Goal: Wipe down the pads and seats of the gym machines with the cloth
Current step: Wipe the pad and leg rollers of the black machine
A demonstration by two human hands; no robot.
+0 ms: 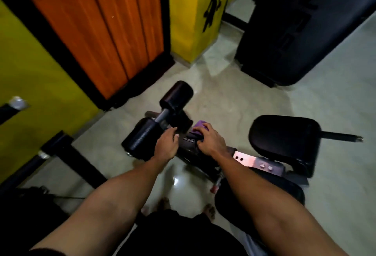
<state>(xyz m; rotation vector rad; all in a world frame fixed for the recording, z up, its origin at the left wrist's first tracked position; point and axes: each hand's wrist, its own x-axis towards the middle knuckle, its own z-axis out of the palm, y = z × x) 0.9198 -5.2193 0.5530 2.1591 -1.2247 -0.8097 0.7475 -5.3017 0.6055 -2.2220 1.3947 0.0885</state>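
My right hand (210, 140) is curled over a purple cloth (200, 124), pressing it onto the dark machine frame (188, 145) left of the black seat pad (284, 139). My left hand (165, 143) lies further left of that pad, fingers bent onto the frame; I cannot tell if it truly grips. I seem to be mid-wipe. Next, probably, the two roller pads (142, 135), further left again. Small white lettering on the frame is too blurred to read.
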